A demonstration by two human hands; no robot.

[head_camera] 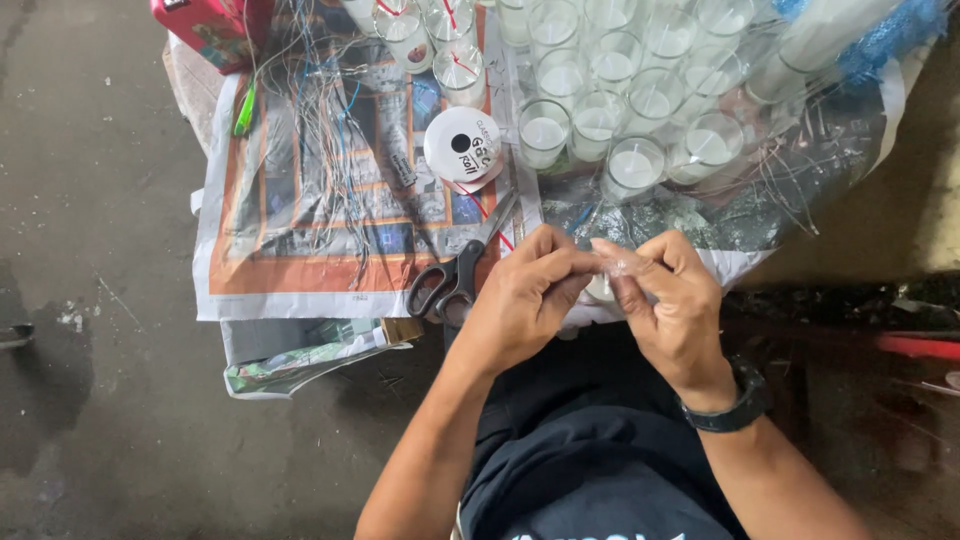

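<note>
Both hands are up close together over the near edge of the bench. The left hand (525, 295) and the right hand (665, 300) are each pinched narrow on the same small scrap of clear film (620, 264), thumb and forefinger tips meeting on it from either side. It sits right between the two hands, lifted clear of the bench.

That film looks thin, light and limp, probably slippery and quick to crumple or tear, so a fingertip pinch at its two ends seems the sensible hold; what exactly it is, I cannot tell at this size.

Just left of the left hand, black-handled scissors (452, 285) lie at the near edge on the spread newspaper (250, 270). Beyond them stands a white spool (462, 143), and to its left thin wires (320, 130) are strewn across the paper.

Toward the far right corner, rows of glass candles (620, 90) filled with white wax stand packed together, fragile and heavier by the look of them. The nearest candle (635, 165) stands just beyond the hands.

A black wristband (735, 405) sits on the right wrist.
</note>
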